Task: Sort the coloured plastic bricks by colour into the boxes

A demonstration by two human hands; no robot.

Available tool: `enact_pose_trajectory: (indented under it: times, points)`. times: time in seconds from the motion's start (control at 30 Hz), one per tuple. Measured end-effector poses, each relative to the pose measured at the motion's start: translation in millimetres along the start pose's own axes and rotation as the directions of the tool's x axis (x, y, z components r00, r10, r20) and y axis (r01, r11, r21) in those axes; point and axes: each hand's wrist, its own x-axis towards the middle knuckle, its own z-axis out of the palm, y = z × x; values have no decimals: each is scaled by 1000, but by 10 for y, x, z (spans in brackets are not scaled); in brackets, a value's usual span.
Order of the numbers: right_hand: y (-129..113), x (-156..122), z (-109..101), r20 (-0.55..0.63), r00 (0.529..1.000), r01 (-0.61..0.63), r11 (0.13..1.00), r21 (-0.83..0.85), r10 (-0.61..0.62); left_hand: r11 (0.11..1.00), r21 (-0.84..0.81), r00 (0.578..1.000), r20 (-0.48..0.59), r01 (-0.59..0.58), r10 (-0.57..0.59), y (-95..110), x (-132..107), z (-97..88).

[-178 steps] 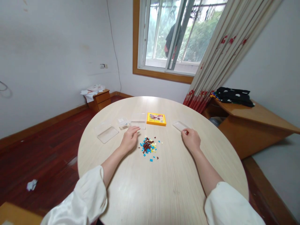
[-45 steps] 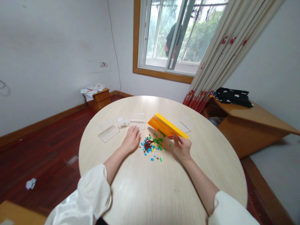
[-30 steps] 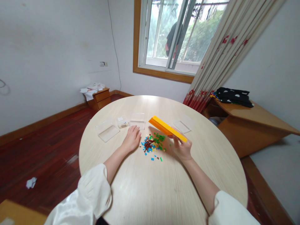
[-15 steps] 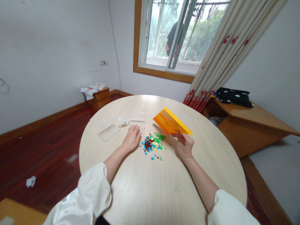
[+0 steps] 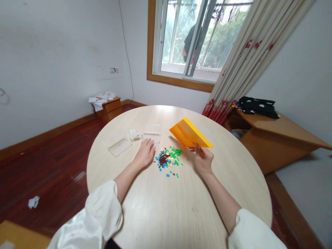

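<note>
My right hand (image 5: 204, 159) is closed on the near edge of an orange-yellow folded sheet, perhaps a folder or booklet (image 5: 190, 133), held tilted above the table. My left hand (image 5: 145, 152) lies flat on the tabletop, fingers stretched forward and holding nothing. Between the hands is a loose pile of small building bricks (image 5: 164, 159) in brown, blue, green and yellow. A few stray bricks lie nearer to me. Just beyond my left hand is a clear plastic box (image 5: 151, 133), its near corner close to my fingertips.
The round wooden table (image 5: 166, 211) fills the middle. To the left stand an open clear box (image 5: 119, 147) and a smaller clear box (image 5: 135, 135). Farther off are a small drawer cabinet (image 5: 112, 105) with papers, a curtain (image 5: 233, 69) and a tilted wooden desk (image 5: 269, 138) with dark cloth.
The orange-yellow sheet has tilted slightly, showing a little more of its face. My left hand and the bricks stay in place; the whole view has shifted very slightly.
</note>
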Motion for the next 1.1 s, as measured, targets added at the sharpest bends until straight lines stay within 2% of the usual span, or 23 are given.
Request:
enact_pose_trajectory:
  times: [0.43, 0.57, 0.83, 1.0, 1.1]
  points:
    - [-25, 8, 23, -18, 999, -49, 997, 52, 50, 1000, -16, 1000, 7, 0, 0, 2, 2, 8]
    - [-40, 19, 26, -11, 997, -80, 995, -51, 80, 1000, -12, 1000, 1, 6, -6, 1, 2, 9]
    - [-39, 60, -11, 58, 997, -48, 982, -182, 59, 1000, 6, 1000, 5, 3, -3, 4, 4, -9]
    - [-10, 72, -8, 70, 994, -76, 986, -151, 87, 1000, 2, 1000, 4, 7, -7, 9, -2, -14]
    - [31, 83, -6, 52, 987, -144, 985, -100, 150, 1000, 8, 1000, 15, 14, -14, 15, -4, -22]
